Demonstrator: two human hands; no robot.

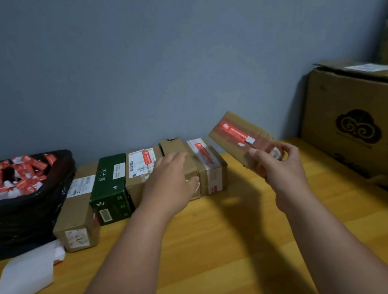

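A row of small parcels stands on the wooden table (224, 255) against the blue wall: a brown box (78, 214), a dark green box (110, 187), a brown box with a white label (139, 172), another brown box (175, 149) and a box with red tape (209, 164). My left hand (170, 180) reaches over the row, fingers straight, resting on the fourth box. My right hand (283, 171) grips a brown parcel with red tape (238, 132), held tilted in the air to the right of the row.
A bin lined with a black bag (19, 218), full of red and white label scraps, stands at the left. White backing paper (26, 275) lies in front of it. A large printed cardboard carton (366, 131) fills the right side.
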